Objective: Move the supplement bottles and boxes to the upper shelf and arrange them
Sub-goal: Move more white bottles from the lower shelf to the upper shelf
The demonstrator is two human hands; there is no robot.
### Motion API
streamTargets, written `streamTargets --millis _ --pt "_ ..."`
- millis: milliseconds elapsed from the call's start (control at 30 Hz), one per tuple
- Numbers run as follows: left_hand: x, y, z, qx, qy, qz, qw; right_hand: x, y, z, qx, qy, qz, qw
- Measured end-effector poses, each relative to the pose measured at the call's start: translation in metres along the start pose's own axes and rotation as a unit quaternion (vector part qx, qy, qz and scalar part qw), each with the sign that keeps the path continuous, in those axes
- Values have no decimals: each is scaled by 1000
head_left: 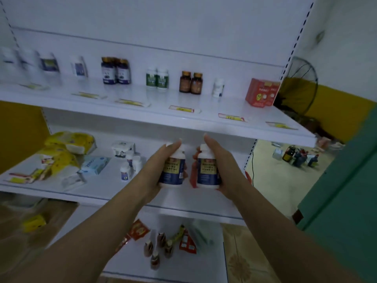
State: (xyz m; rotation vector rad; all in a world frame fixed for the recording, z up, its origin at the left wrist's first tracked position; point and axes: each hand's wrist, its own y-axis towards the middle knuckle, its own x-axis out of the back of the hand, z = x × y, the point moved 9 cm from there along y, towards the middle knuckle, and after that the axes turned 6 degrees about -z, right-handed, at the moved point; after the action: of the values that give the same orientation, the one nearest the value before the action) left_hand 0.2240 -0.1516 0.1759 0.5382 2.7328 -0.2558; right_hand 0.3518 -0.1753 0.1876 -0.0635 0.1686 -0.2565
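Where the upper shelf (204,117) overhangs the middle shelf (106,188), two hands are raised just below its front lip, and the lifting step is judged to be in hand. The left hand (159,168) is curled round the left-hand bottle (173,170); the right hand (224,168) is curled round the right-hand bottle (207,172). Both bottles are white with blue labels, and are held upright and just apart above the middle shelf.

The next move is judged to call for a rise past the lip toward 12 o'clock. The pair would then be set down in a bare stretch, such as the gap at 1 o'clock.

Counted on the upper shelf:
- one red box (262,91), at 2 o'clock from the hands
- at least two dark blue bottles (115,71), at 11 o'clock
- two green-labelled bottles (157,78)
- two amber bottles (190,82), at 12 o'clock
- one small white bottle (218,87)

Further white bottles at 10 o'clock are too blurred to be counted.

Counted on the middle shelf, at 9 o'clock:
- one pale blue box (94,164)
- one white box (123,148)
- a cluster of little bottles (130,164), about four, though the number cannot be fixed
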Motion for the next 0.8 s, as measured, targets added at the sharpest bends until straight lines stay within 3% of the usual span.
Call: streamTargets --millis 267,467,800 --pt "-11 -73 -91 -102 47 11 994 -62 -73 88 97 -18 -3 995" --pt "-16 -88 -128 -131 37 -12 991 -68 -85 126 144 -39 -19 989" --pt "20 -81 -174 -162 27 -54 985 -120 -53 155 169 -4 67 983"
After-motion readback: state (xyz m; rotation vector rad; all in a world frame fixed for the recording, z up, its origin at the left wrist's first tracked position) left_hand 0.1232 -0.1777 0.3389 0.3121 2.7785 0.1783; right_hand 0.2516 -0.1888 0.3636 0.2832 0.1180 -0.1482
